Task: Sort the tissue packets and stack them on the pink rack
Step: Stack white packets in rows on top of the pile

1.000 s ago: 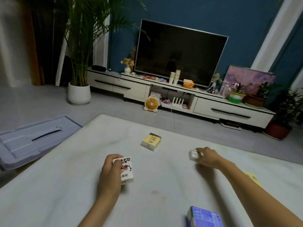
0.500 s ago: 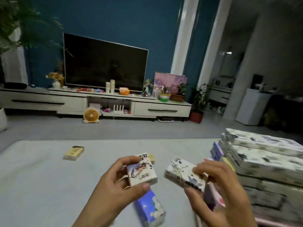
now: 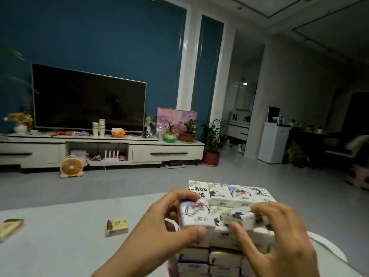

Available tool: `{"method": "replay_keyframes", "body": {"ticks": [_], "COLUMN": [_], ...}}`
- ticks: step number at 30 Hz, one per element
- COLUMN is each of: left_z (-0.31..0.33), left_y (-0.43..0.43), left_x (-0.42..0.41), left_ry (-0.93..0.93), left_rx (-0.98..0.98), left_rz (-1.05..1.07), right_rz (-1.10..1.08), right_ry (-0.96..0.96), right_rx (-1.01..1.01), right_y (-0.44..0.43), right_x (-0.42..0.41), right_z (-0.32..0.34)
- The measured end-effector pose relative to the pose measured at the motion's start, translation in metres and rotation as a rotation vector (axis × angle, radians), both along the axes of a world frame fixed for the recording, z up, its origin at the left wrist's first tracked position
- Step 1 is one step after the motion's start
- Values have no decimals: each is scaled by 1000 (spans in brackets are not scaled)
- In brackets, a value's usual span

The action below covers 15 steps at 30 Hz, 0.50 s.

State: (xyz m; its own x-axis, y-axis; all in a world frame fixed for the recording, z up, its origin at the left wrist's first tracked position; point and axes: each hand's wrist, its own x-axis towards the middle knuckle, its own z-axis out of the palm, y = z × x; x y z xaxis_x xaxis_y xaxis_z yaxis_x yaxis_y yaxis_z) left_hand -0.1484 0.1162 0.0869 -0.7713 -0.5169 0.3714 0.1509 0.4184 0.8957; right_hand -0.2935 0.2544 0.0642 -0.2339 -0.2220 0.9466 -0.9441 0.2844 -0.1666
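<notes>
My left hand (image 3: 159, 232) grips a white tissue packet with a red and blue drawing (image 3: 194, 214), held over the near left corner of a tall stack of white patterned tissue packets (image 3: 235, 193). My right hand (image 3: 279, 238) grips a second white packet with a blue floral print (image 3: 241, 216) just above the stack's near side. The stack stands on the pink rack (image 3: 172, 264), of which only a pale sliver shows at the lower left of the stack. Two yellow tissue packets lie loose on the white table, a yellow packet (image 3: 116, 226) in the middle and another yellow packet (image 3: 10, 228) at the left edge.
The white table (image 3: 60, 246) stretches left of the stack. Beyond it are grey floor, a low TV cabinet (image 3: 99, 150) with a dark TV, a small orange fan (image 3: 71, 166) and potted plants. A white rounded edge (image 3: 327, 244) shows right of the stack.
The view has swung right and closer to the stack. Both hands carried their packets from the open table up over the top of the stack.
</notes>
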Motion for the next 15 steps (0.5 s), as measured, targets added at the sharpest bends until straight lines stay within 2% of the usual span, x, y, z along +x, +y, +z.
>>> {"method": "replay_keyframes", "body": {"ticks": [7,10,15], "left_z": [-8,-20,-28], "left_y": [-7,-16,-17], "left_x": [-13,-14,-19], "left_ry": [-290,-319,-201], "left_rx": [-491,-545,-513], "left_rz": [176,198,228], "right_rz": [42,61,99], "right_ry": [114,135,79], "right_rx": [135,155,130], "right_y": [-11,-10,-9], "right_x": [-14,-13,-16], "right_z": [-15,-18,-18]}}
